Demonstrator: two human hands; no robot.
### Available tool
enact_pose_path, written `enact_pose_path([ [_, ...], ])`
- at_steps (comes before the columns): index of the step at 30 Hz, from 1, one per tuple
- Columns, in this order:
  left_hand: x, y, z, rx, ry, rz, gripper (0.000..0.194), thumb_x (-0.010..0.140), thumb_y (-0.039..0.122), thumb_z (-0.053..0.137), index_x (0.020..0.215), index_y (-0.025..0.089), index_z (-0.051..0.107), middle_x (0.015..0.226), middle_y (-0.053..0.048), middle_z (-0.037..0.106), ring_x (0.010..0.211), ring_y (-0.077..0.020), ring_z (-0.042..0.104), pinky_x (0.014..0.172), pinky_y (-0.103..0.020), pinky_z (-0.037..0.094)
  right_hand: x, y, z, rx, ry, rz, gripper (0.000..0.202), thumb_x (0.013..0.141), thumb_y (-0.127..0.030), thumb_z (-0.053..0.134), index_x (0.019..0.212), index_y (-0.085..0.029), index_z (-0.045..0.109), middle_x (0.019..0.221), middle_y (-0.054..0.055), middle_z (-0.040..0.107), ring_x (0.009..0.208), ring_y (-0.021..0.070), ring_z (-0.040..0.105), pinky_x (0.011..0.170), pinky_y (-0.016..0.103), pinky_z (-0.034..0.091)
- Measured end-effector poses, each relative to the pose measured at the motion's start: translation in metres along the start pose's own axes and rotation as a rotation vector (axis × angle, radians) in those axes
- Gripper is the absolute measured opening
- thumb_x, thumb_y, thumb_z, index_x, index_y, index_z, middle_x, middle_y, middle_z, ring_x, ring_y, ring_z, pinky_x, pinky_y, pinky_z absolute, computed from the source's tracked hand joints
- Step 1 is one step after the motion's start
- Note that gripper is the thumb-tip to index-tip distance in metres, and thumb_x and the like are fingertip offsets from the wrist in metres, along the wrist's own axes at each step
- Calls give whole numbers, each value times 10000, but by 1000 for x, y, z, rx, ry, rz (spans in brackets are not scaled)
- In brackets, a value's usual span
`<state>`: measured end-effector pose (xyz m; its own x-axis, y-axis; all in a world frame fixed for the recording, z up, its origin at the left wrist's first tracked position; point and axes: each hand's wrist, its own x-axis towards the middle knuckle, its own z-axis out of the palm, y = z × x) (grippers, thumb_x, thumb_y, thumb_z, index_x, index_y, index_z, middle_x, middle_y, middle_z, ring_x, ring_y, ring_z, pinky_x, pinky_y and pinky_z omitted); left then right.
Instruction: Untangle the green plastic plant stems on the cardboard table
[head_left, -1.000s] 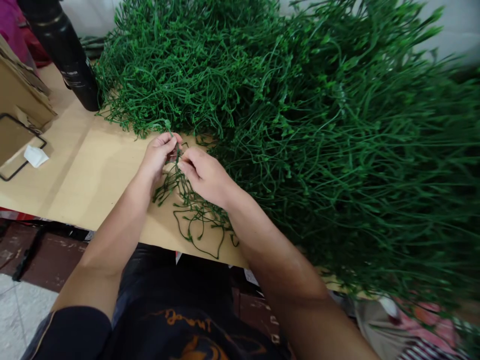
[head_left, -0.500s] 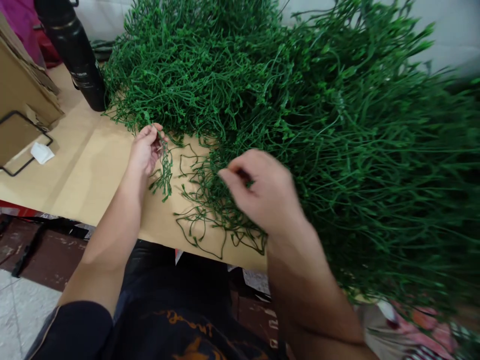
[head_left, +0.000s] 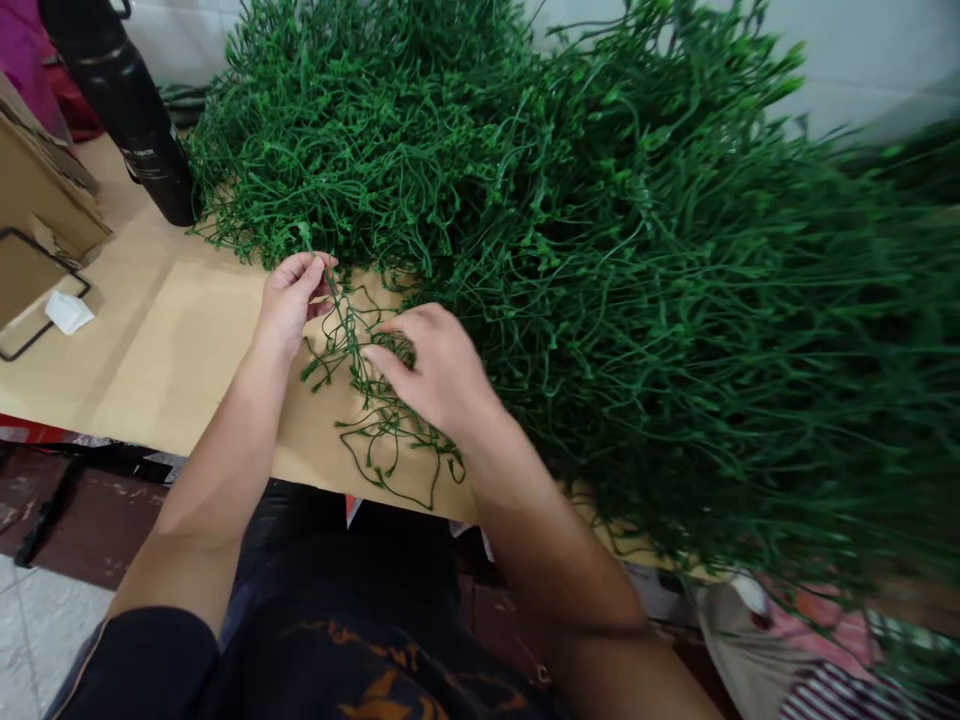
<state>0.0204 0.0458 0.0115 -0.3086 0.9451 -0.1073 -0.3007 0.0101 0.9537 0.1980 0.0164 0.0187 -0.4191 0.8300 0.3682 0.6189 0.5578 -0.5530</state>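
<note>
My left hand pinches the top of a small bunch of green plastic plant stems between thumb and forefinger. The thin strands hang down from it over the table. Just to the right, my right hand has its thumb and forefinger apart, close beside the hanging strands. I see nothing held in it, though its other fingers are partly hidden. Below both hands, several loose stems lie tangled on the tabletop. A big heap of the same green stems rises behind and to the right.
A black bottle stands tilted in view at the back left, near a cardboard box. A black wire frame and a crumpled white paper lie on the brown table. Striped cloth shows at lower right.
My right hand has moved left from the heap's edge toward the bunch, its thumb and forefinger now wider apart. My left hand keeps its pinch; the strands below it are spread wider.
</note>
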Motion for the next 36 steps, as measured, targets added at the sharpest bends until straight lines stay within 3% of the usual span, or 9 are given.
enact_pose_path([
  [4,2,2,-2,-30,32,26,116,859,244,556,759,191,584,684,16,600,628,-68,587,515,-149,432,9,-4,30,93,-112,77,183,774,-340,621,801,-164,576,853,74,570,777,183,525,758,360,466],
  [9,3,1,-2,-40,22,15,110,870,276,556,806,195,595,733,7,628,708,-84,626,546,-155,440,15,4,27,303,-115,167,129,789,-215,517,669,-185,482,668,1,495,617,116,454,633,271,408],
  [14,-5,1,2,2,-199,-31,113,853,270,593,835,165,631,767,-7,650,754,-94,645,627,-170,483,16,8,27,488,-27,144,152,810,-234,444,673,-186,488,623,-7,465,598,113,443,593,264,386],
  [19,-11,2,3,79,-389,-80,133,846,268,608,826,141,643,736,-8,649,690,-88,639,645,-189,500,13,16,31,437,83,112,120,800,-267,481,731,-177,520,673,2,494,620,114,461,599,269,411],
  [24,-3,-4,0,131,-332,-30,91,842,237,612,837,149,632,705,10,636,605,-61,605,561,-166,461,9,16,24,201,424,-82,78,817,-239,513,772,-179,538,804,50,550,792,158,520,743,335,464],
  [26,0,-5,0,115,-290,-37,80,853,217,588,837,152,631,673,18,623,559,-50,581,518,-155,441,6,9,22,183,444,-180,69,836,-226,509,792,-183,540,809,51,552,813,161,528,762,342,472],
  [29,1,-3,0,47,-245,-74,88,862,173,559,818,151,632,637,29,604,510,-36,549,468,-137,411,1,0,23,234,349,-277,55,850,-200,508,813,-184,545,804,41,552,777,140,532,726,313,482],
  [32,1,0,0,-23,-199,-88,105,871,171,549,801,153,624,633,33,594,514,-30,555,459,-126,404,-1,-1,26,292,309,-238,78,861,-206,502,804,-179,548,790,32,545,737,122,523,667,282,471],
  [36,2,1,-3,-118,-132,-107,114,883,176,537,791,161,601,607,48,560,516,-22,561,469,-113,411,1,12,29,504,321,17,192,884,-352,496,804,-185,548,742,10,533,662,101,508,598,255,441],
])
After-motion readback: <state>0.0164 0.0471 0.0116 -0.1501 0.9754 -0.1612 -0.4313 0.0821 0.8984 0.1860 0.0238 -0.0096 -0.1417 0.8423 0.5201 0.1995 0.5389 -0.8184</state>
